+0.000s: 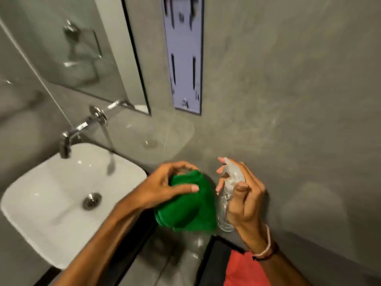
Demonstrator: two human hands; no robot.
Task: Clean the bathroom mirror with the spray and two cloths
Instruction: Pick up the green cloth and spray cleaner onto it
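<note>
My left hand (165, 186) grips a folded green cloth (189, 207) low in the middle of the view. Right beside it, my right hand (245, 199) holds a clear spray bottle (226, 195) with a white trigger head, its nozzle tilted up and left. A finger lies across the trigger. The bathroom mirror (68, 48) hangs on the grey wall at the upper left, above the basin. A red cloth (245, 269) shows at the bottom edge under my right forearm.
A white basin (51, 203) with a metal drain sits at the lower left. A chrome wall tap (82, 126) juts over it. A pale purple panel (185, 54) is set in the grey wall right of the mirror. A dark ledge runs below the cloth.
</note>
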